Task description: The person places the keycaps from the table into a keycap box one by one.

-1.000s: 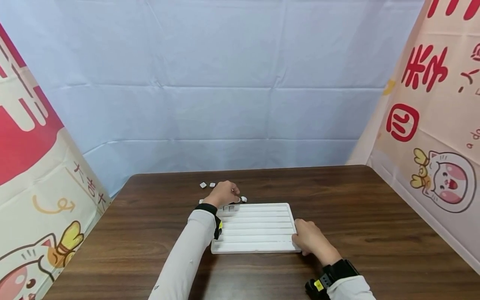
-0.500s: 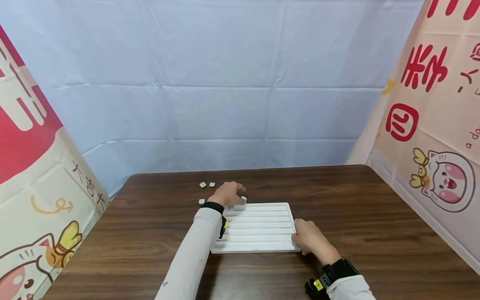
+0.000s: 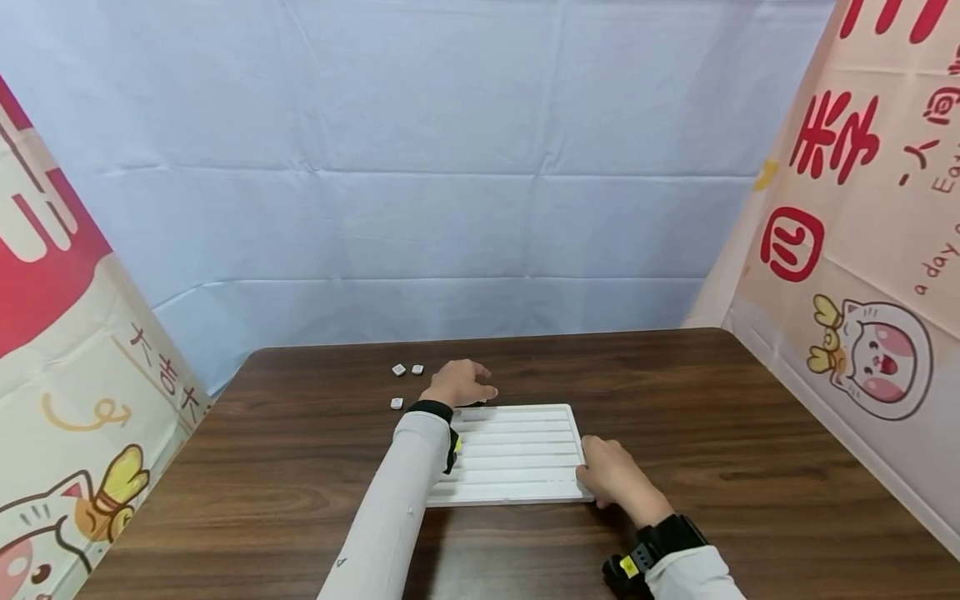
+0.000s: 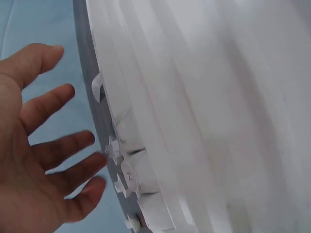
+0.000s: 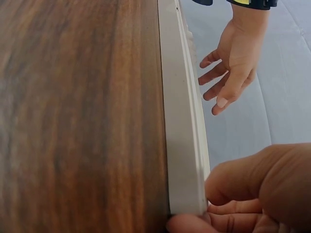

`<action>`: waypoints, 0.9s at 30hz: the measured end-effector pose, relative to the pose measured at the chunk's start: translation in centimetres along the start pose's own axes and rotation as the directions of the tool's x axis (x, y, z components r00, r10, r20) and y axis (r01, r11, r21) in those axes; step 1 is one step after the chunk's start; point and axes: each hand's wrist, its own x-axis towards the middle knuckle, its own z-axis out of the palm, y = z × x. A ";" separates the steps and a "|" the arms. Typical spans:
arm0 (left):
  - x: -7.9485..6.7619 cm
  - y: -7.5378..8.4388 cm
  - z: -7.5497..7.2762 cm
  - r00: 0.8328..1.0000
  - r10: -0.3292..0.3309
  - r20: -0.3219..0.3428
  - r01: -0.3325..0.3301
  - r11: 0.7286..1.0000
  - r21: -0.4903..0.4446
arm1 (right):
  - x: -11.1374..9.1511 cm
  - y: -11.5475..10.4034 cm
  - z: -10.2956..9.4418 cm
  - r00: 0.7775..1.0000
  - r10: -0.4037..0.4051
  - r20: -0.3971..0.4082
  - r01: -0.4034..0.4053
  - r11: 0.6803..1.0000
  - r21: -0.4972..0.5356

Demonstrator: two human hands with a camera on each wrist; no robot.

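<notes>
A white ridged tray lies on the table, its long grooves running left to right. My left hand hovers over its far edge; the left wrist view shows the fingers spread and holding nothing. Beside them, small white tiles sit in a row in the tray's far groove, one tile marked with a 2. A white piece lies just beyond the far edge. My right hand grips the tray's near right corner, thumb on the rim.
Several loose white tiles lie on the brown table left of my left hand: two tiles at the back, including one, and a nearer tile. A pale blue cloth hangs behind the table, with printed cloths at both sides.
My left hand has shifted right along the tray's far edge, uncovering the nearer loose tile. Its thumb and fingers now stand apart. My right hand and the tray stay put.
</notes>
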 end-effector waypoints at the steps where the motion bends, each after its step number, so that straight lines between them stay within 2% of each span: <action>1: 0.0 0.1 0.0 1.000 -0.003 -0.010 0.003 1.000 0.009 | 0.0 0.0 0.0 1.000 0.002 0.001 -0.002 1.000 -0.002; 4: 0.0 0.3 0.0 0.999 -0.003 -0.032 0.004 0.999 0.032 | 0.1 -0.1 0.1 1.000 0.008 0.006 -0.008 1.000 -0.001; 10: 0.3 0.7 -0.1 0.999 0.001 -0.034 -0.002 0.999 -0.049 | 0.0 -0.1 0.0 1.000 0.003 0.002 -0.003 1.000 -0.002; 13: 0.3 1.0 -0.2 1.000 0.009 -0.027 -0.011 0.998 -0.057 | 0.0 0.0 -0.2 1.000 -0.002 -0.009 0.002 1.000 -0.010; 19: 0.2 1.2 0.0 0.999 0.039 -0.011 -0.039 0.999 0.006 | 0.1 -0.1 -0.2 1.000 0.004 0.006 -0.004 1.000 -0.005; 27: 0.1 0.5 0.4 0.997 0.068 -0.042 -0.066 0.996 0.058 | 0.1 0.0 0.0 1.000 0.010 0.011 -0.010 1.000 -0.007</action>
